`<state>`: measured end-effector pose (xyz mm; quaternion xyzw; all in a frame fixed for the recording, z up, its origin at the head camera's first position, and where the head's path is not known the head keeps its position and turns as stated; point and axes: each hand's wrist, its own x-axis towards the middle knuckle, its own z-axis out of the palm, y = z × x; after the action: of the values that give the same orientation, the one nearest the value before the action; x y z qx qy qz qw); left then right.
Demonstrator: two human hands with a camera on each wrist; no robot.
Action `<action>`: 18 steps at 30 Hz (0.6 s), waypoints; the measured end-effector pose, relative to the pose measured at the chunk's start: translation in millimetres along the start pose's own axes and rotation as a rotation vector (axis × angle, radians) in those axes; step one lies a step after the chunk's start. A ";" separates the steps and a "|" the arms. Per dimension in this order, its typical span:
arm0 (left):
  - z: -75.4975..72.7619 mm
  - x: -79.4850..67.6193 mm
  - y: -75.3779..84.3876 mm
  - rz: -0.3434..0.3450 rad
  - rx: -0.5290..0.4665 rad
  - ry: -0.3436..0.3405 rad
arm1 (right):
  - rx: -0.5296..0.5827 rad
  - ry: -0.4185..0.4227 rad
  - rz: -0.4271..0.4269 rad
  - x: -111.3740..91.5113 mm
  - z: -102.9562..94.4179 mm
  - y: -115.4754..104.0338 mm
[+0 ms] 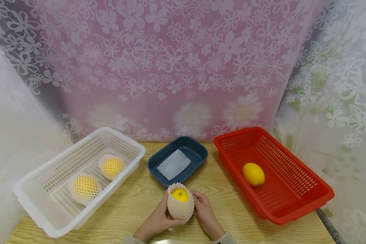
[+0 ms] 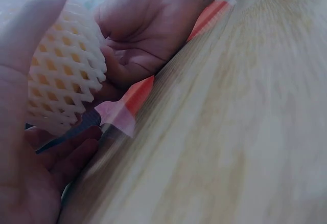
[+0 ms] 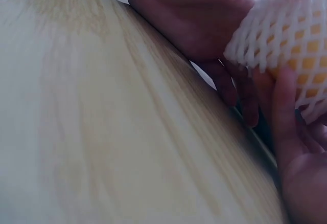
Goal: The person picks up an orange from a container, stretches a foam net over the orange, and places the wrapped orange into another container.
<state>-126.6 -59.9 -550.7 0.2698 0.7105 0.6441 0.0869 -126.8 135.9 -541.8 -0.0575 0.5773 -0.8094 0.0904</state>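
Near the table's front edge, both hands are at a yellow fruit [image 1: 180, 195] in a white foam net sleeve [image 1: 181, 209]. The fruit's top shows through the sleeve's open upper end. My left hand [image 1: 158, 217] holds the sleeved fruit from the left, its thumb across the lower front. On the other side, my right hand [image 1: 205, 213] pinches the sleeve with thumb and finger, as the right wrist view shows at the foam net's edge [image 3: 286, 45]. A flat, unfilled foam net [image 1: 174, 165] lies in the dark blue tray [image 1: 198, 152] just beyond the hands.
A white basket [image 1: 109, 196] at the left contains two net-covered yellow fruits [image 1: 85, 188]. One bare yellow fruit [image 1: 253, 174] lies in the red basket [image 1: 292, 203] at the right. Behind the wooden table [image 1: 225, 200] hangs a flowered pink curtain [image 1: 177, 67].
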 end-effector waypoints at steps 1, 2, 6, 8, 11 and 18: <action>-0.1 0.3 -0.2 0.010 0.001 0.000 | -0.004 -0.003 -0.008 0.0 0.1 -0.1; -0.1 0.7 -0.3 0.019 0.003 -0.001 | -0.008 0.000 -0.012 -0.1 0.5 -0.3; 0.2 1.4 -0.1 0.030 -0.003 -0.011 | -0.022 0.010 -0.030 -0.4 1.1 -0.8; 0.4 1.8 0.0 0.036 -0.005 -0.011 | -0.027 0.016 -0.037 -0.5 1.5 -1.0; 0.9 2.1 -0.2 0.055 -0.005 0.002 | -0.034 0.019 -0.033 -0.2 1.7 -0.8; 0.6 1.1 -0.7 0.109 -0.012 0.092 | -0.058 0.028 0.029 0.8 3.5 0.0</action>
<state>-127.4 -58.8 -551.2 0.2779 0.6939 0.6640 0.0206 -126.9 132.5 -540.6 -0.0404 0.6025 -0.7917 0.0924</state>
